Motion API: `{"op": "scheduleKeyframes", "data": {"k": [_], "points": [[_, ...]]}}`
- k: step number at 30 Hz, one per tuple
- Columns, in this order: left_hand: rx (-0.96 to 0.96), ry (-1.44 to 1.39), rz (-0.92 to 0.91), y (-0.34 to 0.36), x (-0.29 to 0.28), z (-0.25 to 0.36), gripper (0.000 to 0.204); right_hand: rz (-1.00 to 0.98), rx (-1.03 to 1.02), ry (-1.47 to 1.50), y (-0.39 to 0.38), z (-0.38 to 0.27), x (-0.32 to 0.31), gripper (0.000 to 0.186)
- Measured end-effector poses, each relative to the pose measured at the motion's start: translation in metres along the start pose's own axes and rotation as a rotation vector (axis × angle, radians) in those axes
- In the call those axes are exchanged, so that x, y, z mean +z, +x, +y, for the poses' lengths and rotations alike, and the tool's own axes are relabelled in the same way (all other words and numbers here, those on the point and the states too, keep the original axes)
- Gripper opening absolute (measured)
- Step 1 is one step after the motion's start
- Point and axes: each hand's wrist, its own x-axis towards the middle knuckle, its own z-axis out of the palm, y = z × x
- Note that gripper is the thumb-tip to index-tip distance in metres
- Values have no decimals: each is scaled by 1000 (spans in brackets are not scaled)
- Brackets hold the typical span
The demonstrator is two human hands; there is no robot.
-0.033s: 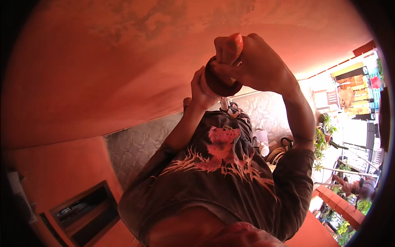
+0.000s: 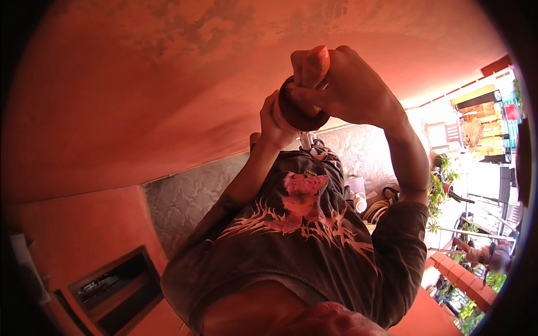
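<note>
We see the cup point(image 2: 297, 116) held up in the air in front of the chest, tilted so that its dark mouth faces us, with nothing but a hand bearing it. We find the left hand point(image 2: 271, 122) wrapped about its outer side, fingers closed on it. Into the mouth goes a stick point(image 2: 318, 64), its red-smeared upper end rising clear of the rim. We see the right hand point(image 2: 350, 84) clamped on the stick from the right, thumb and fingers together around it and partly over the mouth. What lies deep in the cup is too dark for us to tell.

Beneath the hands we look down on a dark shirt point(image 2: 302, 241) with a pink print. Ahead rises the orange wall point(image 2: 140, 84), meeting the far edge of the mottled grey floor point(image 2: 188, 201). Toward the floor's right edge we see a coil point(image 2: 376, 211), a white thing just beside it. Farther right stand green plants point(image 2: 445, 171), and well beyond them another person point(image 2: 493, 256), small and blurred. At our lower left, a dark opening point(image 2: 117, 288) is framed in orange.
</note>
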Motion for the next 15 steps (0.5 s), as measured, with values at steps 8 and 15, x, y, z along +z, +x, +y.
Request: {"op": "scheduleKeyframes", "data": {"k": [8,15], "points": [[60,39,239,-1,4,-2,63,-5,-18,4,5,0,5,20],[-8,37,122,3,-5,4,61,62,11,30,1,-7,-26,21]]}}
